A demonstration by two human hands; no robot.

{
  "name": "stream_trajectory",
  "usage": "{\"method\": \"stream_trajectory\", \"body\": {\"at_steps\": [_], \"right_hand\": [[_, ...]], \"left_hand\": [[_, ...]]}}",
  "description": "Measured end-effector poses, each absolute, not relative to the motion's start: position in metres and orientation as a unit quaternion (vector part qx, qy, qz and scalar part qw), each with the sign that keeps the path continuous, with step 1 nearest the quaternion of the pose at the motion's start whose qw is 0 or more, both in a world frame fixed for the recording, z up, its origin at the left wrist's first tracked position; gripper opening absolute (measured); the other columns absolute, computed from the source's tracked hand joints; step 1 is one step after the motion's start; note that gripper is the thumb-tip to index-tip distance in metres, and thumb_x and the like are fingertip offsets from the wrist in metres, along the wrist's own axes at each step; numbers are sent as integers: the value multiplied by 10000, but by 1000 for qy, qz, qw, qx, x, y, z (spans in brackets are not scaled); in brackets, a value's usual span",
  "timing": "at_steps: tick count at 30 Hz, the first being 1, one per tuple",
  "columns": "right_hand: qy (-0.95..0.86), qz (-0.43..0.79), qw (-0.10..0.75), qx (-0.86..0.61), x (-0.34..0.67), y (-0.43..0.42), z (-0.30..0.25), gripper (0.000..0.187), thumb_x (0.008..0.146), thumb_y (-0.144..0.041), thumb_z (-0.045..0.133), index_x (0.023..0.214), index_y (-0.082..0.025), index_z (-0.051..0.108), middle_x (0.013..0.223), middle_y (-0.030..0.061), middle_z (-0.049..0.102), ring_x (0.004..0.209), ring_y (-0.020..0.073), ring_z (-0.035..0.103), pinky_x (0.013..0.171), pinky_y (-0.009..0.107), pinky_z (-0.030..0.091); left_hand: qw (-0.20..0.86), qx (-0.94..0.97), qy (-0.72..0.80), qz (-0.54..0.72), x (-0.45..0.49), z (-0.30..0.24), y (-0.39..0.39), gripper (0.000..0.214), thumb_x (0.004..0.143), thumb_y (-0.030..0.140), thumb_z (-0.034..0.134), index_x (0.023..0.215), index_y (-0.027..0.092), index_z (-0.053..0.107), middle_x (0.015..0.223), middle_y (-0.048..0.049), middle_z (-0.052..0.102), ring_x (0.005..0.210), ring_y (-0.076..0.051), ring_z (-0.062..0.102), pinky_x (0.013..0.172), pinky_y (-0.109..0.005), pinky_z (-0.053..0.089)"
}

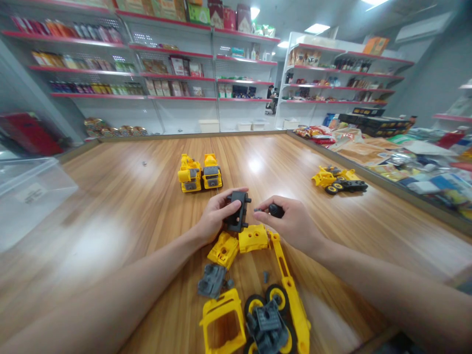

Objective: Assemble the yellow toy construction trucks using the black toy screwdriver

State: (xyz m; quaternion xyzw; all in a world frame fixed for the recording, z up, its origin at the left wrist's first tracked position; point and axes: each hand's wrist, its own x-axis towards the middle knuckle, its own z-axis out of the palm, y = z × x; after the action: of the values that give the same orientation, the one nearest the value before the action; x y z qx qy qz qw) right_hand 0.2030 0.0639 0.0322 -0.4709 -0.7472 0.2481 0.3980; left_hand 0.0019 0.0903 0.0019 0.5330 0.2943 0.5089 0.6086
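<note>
My left hand point(216, 214) is closed on a black plastic toy-truck chassis point(238, 211) with short pegs sticking out. Just right of it, my right hand point(291, 216) pinches a small grey piece point(257, 210), perhaps a screw. A black rounded handle point(276, 211) is tucked in the same hand; its other end is hidden. Below lie two yellow body parts point(253, 238), point(223, 250), a grey part point(212, 280), a loose grey screw point(265, 277), a yellow cab frame point(224, 319), a long yellow boom point(291, 290) and a wheeled grey base point(268, 319).
Two assembled yellow toy trucks point(201, 173) stand beyond my hands. Another yellow and black truck point(339, 180) lies to the right. A clear plastic box point(37, 196) sits at the left edge. Packaged goods point(391, 152) are heaped past the table's right rim; stocked shelves point(177, 76) line the back.
</note>
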Motion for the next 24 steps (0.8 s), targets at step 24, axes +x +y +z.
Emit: {"method": "stream_trajectory", "body": {"at_steps": [24], "right_hand": [[-925, 263, 147, -230, 203, 43, 37, 155, 802, -225, 680, 944, -175, 715, 829, 33, 729, 743, 150, 665, 702, 240, 475]], "left_hand": [[615, 517, 318, 503, 1, 4, 92, 423, 711, 318, 725, 1092, 137, 691, 772, -29, 639, 570, -91, 501, 473, -183, 393]]}}
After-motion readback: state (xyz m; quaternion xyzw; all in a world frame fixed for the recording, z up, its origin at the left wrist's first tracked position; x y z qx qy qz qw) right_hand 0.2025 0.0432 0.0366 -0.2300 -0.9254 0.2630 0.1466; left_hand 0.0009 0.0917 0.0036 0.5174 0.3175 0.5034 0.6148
